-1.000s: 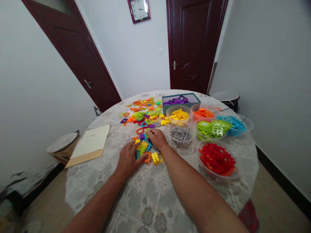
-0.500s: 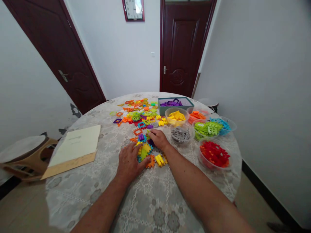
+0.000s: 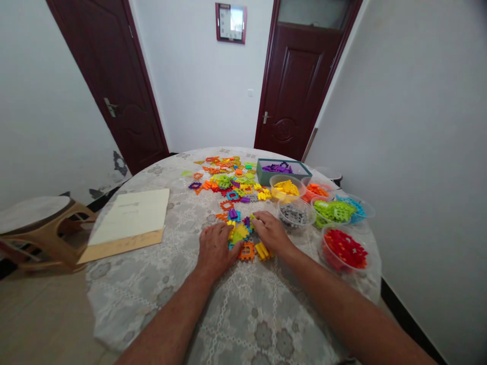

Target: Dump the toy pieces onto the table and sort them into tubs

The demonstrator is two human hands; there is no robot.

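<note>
Near the middle of the table, a cluster of toothed interlocking plastic pieces (image 3: 240, 233) in yellow, green, blue and orange lies partly covered by my hands. My left hand (image 3: 217, 247) grips its left side, thumb on the near edge and fingertips by the yellow pieces. On the other side, my right hand (image 3: 272, 231) pinches a small yellow-green piece (image 3: 252, 218) at the cluster's upper right, beside a purple one. An orange square piece (image 3: 246, 250) and a yellow ribbed piece (image 3: 263, 251) lie at the near edge.
Loose pieces (image 3: 224, 181) spread across the far side. Right of them stand a green box (image 3: 265, 177) of purple pieces and several clear bowls, including one of red pieces (image 3: 345, 248) and one of grey pieces (image 3: 293, 213). A paper sheet (image 3: 129, 215) lies at left.
The camera view has shifted, so everything appears farther right. My right hand has drawn slightly away from my left, uncovering more of the cluster. My left hand stays on the pieces.
</note>
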